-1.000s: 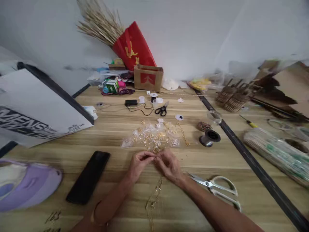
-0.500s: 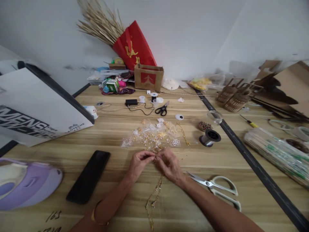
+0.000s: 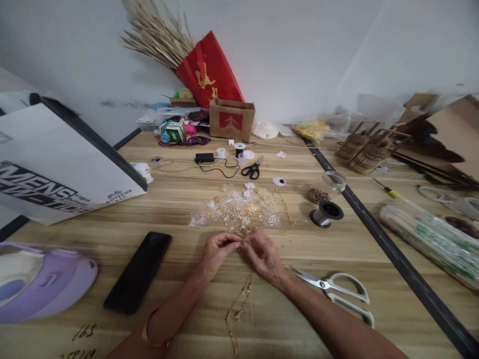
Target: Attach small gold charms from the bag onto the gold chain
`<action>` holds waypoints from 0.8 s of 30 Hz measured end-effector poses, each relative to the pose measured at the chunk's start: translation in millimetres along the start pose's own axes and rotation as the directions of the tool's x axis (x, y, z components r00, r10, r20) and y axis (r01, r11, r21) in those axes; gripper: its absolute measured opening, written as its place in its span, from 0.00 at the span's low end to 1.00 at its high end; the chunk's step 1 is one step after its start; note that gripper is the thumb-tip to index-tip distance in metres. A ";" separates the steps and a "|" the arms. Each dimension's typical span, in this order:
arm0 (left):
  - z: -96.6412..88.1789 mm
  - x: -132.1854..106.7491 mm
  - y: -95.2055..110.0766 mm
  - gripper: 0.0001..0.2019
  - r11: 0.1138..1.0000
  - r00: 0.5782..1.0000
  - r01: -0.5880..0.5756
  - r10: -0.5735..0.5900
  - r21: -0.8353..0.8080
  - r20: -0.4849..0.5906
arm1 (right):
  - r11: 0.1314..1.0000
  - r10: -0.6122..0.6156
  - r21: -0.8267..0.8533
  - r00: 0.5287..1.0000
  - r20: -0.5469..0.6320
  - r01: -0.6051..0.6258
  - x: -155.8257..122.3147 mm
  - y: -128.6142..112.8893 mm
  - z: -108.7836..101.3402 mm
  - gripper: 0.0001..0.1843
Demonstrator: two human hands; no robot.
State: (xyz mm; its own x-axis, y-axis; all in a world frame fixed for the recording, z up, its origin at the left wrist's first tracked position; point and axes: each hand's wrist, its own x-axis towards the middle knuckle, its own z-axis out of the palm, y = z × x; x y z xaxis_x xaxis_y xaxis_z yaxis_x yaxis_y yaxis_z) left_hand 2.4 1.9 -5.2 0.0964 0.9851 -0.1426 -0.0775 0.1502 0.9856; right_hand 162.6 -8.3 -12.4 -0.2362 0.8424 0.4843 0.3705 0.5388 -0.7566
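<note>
My left hand [image 3: 216, 254] and my right hand [image 3: 264, 257] meet fingertip to fingertip over the wooden table [image 3: 179, 199], both pinched on the top end of a gold bead chain [image 3: 238, 309]. The chain trails from the pinch toward me between my forearms. Just beyond my fingers lies a heap of small gold and white beads and charms [image 3: 239, 209] on clear plastic. A second short gold chain [image 3: 285, 208] lies at the heap's right edge.
White-handled scissors [image 3: 337, 291] lie right of my right wrist. A black phone [image 3: 138, 271] lies to the left, a purple cap [image 3: 41, 281] further left. A wire spool [image 3: 325, 213], black scissors [image 3: 251, 169], a white box [image 3: 56, 164] and a red bag [image 3: 209, 75] stand farther back.
Almost nothing has moved; my hands hold the same pinch on the chain, and the view has shifted very slightly.
</note>
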 end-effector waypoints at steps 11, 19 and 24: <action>-0.1 -0.3 0.1 0.04 1.000 1.000 -0.012 0.012 0.018 0.006 | 1.000 -0.010 -0.004 1.000 -0.005 0.010 0.6 0.2 0.2 0.04; -0.3 0.0 0.4 0.04 0.999 1.000 -0.021 0.021 0.044 -0.002 | 0.999 -0.033 0.009 0.999 -0.004 0.033 1.6 1.5 0.0 0.05; -0.1 -0.2 2.1 0.04 0.999 1.000 -0.023 0.023 0.035 -0.003 | 1.000 -0.025 0.011 1.000 -0.007 0.025 0.8 3.3 0.4 0.06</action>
State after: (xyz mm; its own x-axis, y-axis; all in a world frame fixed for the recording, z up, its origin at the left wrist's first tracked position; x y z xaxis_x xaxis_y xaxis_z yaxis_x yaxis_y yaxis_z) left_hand 2.1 2.0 -3.1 0.0913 0.9885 -0.1203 -0.0446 0.1247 0.9912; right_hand 163.3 -5.9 -14.6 -0.2388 0.8285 0.5066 0.3544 0.5601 -0.7488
